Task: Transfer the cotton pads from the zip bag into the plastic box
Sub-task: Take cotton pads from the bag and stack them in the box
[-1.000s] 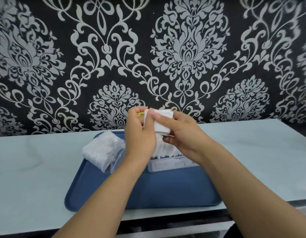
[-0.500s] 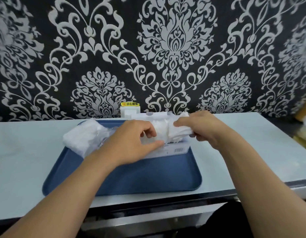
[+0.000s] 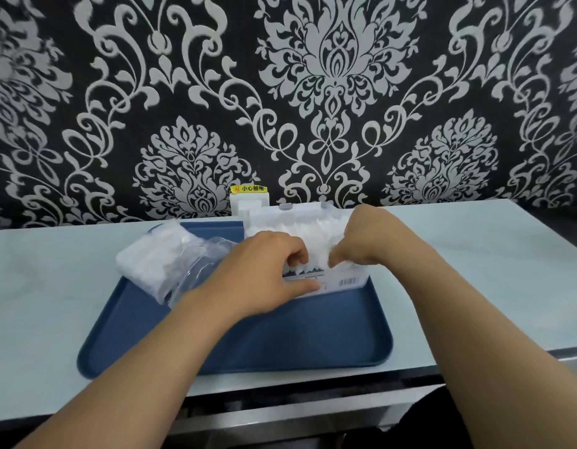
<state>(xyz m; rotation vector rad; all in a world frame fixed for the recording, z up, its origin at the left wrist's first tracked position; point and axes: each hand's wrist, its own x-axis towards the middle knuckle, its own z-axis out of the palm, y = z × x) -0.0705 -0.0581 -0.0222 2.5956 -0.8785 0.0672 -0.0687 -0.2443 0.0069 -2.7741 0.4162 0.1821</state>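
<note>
Head view: left hand and right hand, fingers curled, press cotton pads into the clear plastic box (barcode label in front) on a blue tray; zip bag lies left; yellow sticker reads 小心触电

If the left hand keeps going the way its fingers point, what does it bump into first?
Most likely the cotton pads in the plastic box; the left hand already seems to touch them, though depth is unclear.

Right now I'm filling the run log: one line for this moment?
left hand: on plastic box | right hand: pressing cotton pads into box | zip bag: holds pads, on tray
</note>
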